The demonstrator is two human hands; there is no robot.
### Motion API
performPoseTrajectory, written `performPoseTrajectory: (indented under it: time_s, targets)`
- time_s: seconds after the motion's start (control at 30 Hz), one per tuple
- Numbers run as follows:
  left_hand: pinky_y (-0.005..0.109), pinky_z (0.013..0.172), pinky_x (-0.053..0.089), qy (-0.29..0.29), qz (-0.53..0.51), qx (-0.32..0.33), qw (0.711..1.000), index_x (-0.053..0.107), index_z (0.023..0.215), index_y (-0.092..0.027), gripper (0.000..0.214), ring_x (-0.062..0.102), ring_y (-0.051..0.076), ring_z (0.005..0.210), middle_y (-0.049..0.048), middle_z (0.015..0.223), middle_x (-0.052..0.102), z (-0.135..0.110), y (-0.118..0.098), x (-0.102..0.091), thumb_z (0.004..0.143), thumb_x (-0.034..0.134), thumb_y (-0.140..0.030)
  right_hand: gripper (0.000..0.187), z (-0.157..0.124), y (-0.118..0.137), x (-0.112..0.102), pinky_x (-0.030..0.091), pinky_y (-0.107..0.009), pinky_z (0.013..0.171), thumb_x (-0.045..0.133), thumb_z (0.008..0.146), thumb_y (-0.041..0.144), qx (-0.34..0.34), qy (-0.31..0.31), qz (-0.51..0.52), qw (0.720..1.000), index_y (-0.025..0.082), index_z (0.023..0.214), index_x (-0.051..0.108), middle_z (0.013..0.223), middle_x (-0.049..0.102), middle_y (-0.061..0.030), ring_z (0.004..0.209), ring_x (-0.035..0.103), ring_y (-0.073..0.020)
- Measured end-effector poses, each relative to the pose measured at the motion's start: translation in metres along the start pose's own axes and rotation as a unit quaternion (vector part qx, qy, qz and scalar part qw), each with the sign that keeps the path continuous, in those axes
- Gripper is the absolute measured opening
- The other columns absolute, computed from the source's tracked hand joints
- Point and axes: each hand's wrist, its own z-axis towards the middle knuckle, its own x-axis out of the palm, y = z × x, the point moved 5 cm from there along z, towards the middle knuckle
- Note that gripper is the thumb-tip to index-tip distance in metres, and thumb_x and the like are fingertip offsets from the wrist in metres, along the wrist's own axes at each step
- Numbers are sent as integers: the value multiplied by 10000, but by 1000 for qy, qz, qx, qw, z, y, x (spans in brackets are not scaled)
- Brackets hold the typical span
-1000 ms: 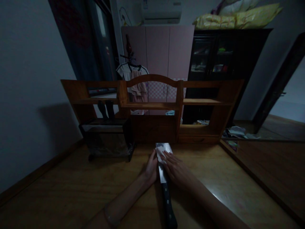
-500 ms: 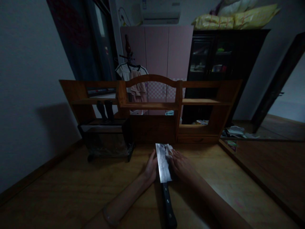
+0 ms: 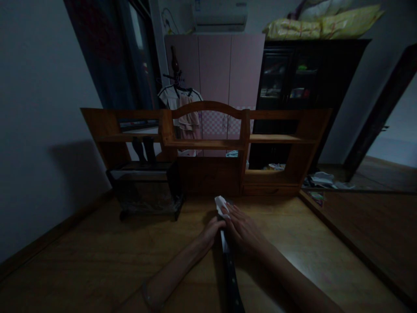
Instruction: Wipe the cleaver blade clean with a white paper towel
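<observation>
A cleaver (image 3: 224,241) with a black riveted handle (image 3: 233,282) points away from me on the wooden desk (image 3: 97,256). It now stands nearly on edge, so only a thin strip of blade shows between my hands. My left hand (image 3: 213,229) is closed against the blade's left side. My right hand (image 3: 243,227) lies flat with its fingers together, pressing a white tissue (image 3: 220,205) onto the blade's right side near the tip.
A wooden shelf unit (image 3: 208,143) stands at the back of the desk. A dark wire rack (image 3: 146,187) sits at its left. The wall runs along the left. Papers (image 3: 322,179) lie at the right, and cupboards stand behind.
The blade lay flat and broad half a second ago; it has been tipped up onto its edge. My right hand with the tissue has slid forward to the blade's tip.
</observation>
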Motion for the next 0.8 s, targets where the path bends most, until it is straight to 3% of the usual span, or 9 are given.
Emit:
performPoseTrajectory:
  time_s: [0.1, 0.27, 0.5, 0.6, 0.73, 0.8]
  targets:
    - [292, 760, 429, 9, 21, 5, 1000, 673, 816, -120, 230, 612, 190, 757, 65, 814, 681, -4, -4, 4, 592, 643, -76, 436, 0, 2, 4, 263, -440, 1140, 292, 1029, 258, -3, 1, 5, 1000, 190, 1456, 342, 1494, 291, -70, 1379, 246, -206]
    - [299, 834, 423, 55, 47, 34, 997, 672, 973, -129, 421, 618, 213, 875, 78, 947, 689, -10, -13, 12, 565, 627, -38, 407, -2, -11, 10, 280, -434, 1132, 289, 1036, 275, 39, 13, 7, 999, 181, 1407, 428, 1452, 373, -83, 1359, 300, -203]
    - [294, 806, 439, 63, 87, 36, 994, 654, 1035, -129, 468, 625, 213, 872, 89, 980, 688, -3, -6, 3, 575, 634, -40, 389, -4, -20, 8, 304, -400, 1115, 282, 1035, 269, 61, 10, 17, 998, 196, 1343, 508, 1422, 425, -72, 1339, 341, -199]
    - [291, 755, 452, 57, 84, 38, 994, 658, 985, -116, 421, 631, 203, 802, 86, 915, 692, 2, -3, -1, 567, 662, -62, 371, -5, -26, 7, 304, -385, 1103, 319, 1022, 271, 108, 7, -10, 994, 162, 1278, 565, 1369, 488, -106, 1300, 403, -220]
    - [303, 710, 471, 67, 73, 23, 995, 660, 945, -103, 394, 638, 203, 740, 84, 862, 692, 4, 1, -4, 553, 703, -95, 385, -10, -40, 5, 397, -369, 1009, 304, 1014, 258, 200, -17, -35, 979, 123, 1071, 660, 1116, 652, -142, 1081, 591, -242]
    - [314, 705, 482, 83, 61, 23, 994, 662, 951, -95, 409, 643, 211, 740, 93, 873, 694, 4, 1, -5, 546, 718, -98, 417, -11, -44, 3, 393, -373, 1009, 255, 1019, 245, 217, -32, -39, 975, 112, 1117, 638, 1144, 638, -149, 1094, 583, -242]
